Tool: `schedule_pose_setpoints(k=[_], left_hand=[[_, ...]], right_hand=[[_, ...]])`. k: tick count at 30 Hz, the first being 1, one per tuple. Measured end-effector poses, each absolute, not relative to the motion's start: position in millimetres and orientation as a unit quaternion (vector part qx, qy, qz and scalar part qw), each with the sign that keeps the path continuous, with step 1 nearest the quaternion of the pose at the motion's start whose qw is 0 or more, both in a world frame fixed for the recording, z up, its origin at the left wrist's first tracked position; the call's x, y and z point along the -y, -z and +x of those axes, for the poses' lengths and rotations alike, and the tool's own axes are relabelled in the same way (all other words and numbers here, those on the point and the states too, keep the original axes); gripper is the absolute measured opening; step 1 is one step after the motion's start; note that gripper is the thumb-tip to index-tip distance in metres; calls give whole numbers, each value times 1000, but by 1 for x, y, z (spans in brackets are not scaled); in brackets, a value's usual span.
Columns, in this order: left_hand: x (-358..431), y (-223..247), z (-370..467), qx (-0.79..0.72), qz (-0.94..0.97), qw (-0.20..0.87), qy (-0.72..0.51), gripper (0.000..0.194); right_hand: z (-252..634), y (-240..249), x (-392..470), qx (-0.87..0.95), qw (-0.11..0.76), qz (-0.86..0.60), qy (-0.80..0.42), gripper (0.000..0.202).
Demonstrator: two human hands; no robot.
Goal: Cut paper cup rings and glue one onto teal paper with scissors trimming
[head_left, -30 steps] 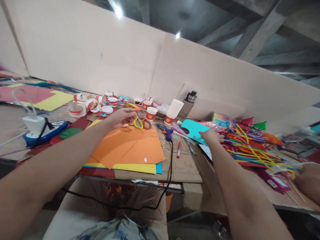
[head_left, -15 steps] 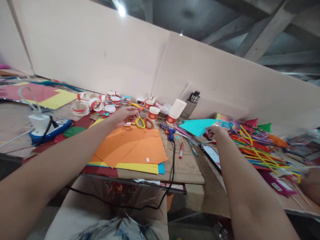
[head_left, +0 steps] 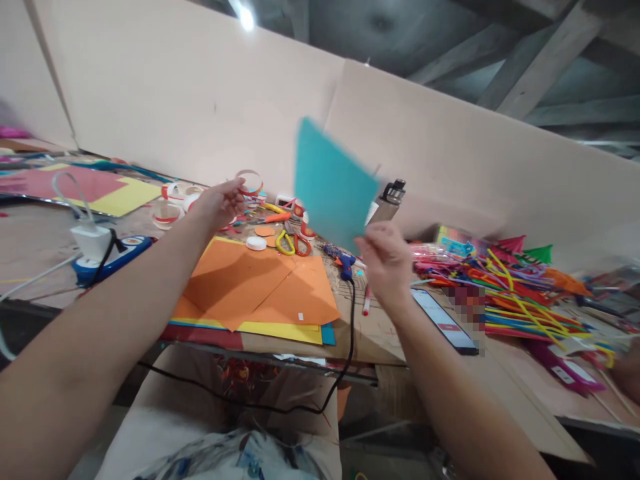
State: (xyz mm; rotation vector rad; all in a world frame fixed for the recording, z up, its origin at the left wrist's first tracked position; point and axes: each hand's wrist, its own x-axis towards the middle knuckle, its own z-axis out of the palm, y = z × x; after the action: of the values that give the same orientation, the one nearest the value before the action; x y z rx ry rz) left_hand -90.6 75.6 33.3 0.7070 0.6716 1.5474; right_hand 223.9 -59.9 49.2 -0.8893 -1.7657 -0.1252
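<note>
My right hand (head_left: 387,263) pinches the lower corner of a teal sheet of paper (head_left: 335,187), held up in the air. The sheet hides most of the paper cups behind it. My left hand (head_left: 225,203) holds a thin red-and-white ring (head_left: 259,176), which looks like a strip of a paper cup, between thumb and fingers. Orange paper (head_left: 265,290) lies on yellow and blue sheets below my hands. Near its far edge are a white lid (head_left: 256,243) and scissors (head_left: 285,244) with yellow and orange handles. A blue glue gun (head_left: 345,265) rests right of the orange paper.
A blue power strip (head_left: 113,257) with a white charger stands left. On the right lie a phone (head_left: 444,321) and a heap of coloured pipe cleaners (head_left: 520,300). A bottle (head_left: 390,200) stands by the partition. Another person's hand (head_left: 629,370) shows at the right edge.
My right hand has lifted the teal sheet from the table's right side, up and leftward. My left hand has moved left and up; the ring now shows in it.
</note>
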Motion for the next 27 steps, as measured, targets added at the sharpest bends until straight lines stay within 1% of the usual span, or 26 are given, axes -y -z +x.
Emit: schedule_pose_setpoints(k=[2,3,5,11,14,16,18,23,26,27], left_hand=[[-78,-31,-97,-279,304,619,-668,8],[-79,-29,-98,-273,310,631,-656,8],[-77,-26,-97,-276,318,636,-647,6],[-65,-26,-79,-313,378,632,-600,6],[-62,-23,-72,-312,435,650,-539,4],[-62,-18,-68,-289,465,669,-502,7],[-63,-14,-64,-272,479,680,-483,10],[-62,-8,-54,-289,515,660,-464,8],[-60,-4,-51,-292,527,655,-456,3],[-59,-3,-50,-296,534,648,-456,4]], right_hand=[[202,-36,66,820,471,-324,18,22],[195,-30,65,841,448,-304,3,25],[190,-18,59,852,431,-296,-26,27],[201,0,39,826,436,-340,-114,22],[208,5,31,802,455,-351,-164,15],[211,9,25,786,465,-354,-202,13],[212,14,21,773,473,-357,-226,14],[212,20,18,766,472,-370,-229,18],[211,18,19,763,474,-364,-245,22],[212,17,20,762,476,-358,-252,23]])
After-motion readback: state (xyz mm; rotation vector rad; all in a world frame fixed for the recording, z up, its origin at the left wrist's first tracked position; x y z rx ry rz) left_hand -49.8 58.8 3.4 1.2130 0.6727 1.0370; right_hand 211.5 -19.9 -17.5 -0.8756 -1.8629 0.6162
